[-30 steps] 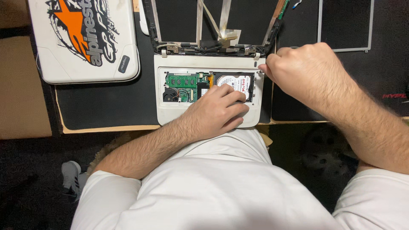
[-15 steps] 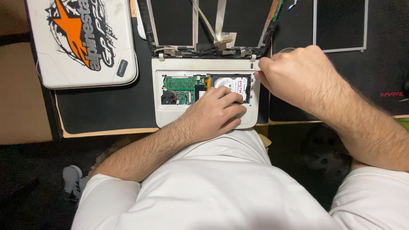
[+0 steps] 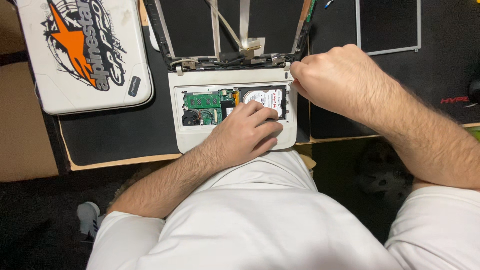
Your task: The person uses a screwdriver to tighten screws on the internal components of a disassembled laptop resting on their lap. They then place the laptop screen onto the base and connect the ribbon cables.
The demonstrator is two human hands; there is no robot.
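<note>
A small white laptop base with its bottom cover off lies upside down on a black mat near the front edge of the worktop, just in front of the person's white-shirted body. Inside its open bay a green circuit board sits to the left, a black round fan near it, and a silver hard drive with a white label to the right.

The left hand rests on the near right part of the base, its fingers curled and their tips pressing on the near edge of the hard drive. The right hand is closed into a loose fist at the far right corner of the base, its fingertips pinched against the corner beside the hinge; whether they hold anything small there cannot be told.

Beyond the base lies the stripped black screen frame with flat pale cables, joined at the hinges. To the far left lies a white laptop lid with an orange star and black graphic. To the far right a thin grey rectangular bezel lies on a second black mat.
</note>
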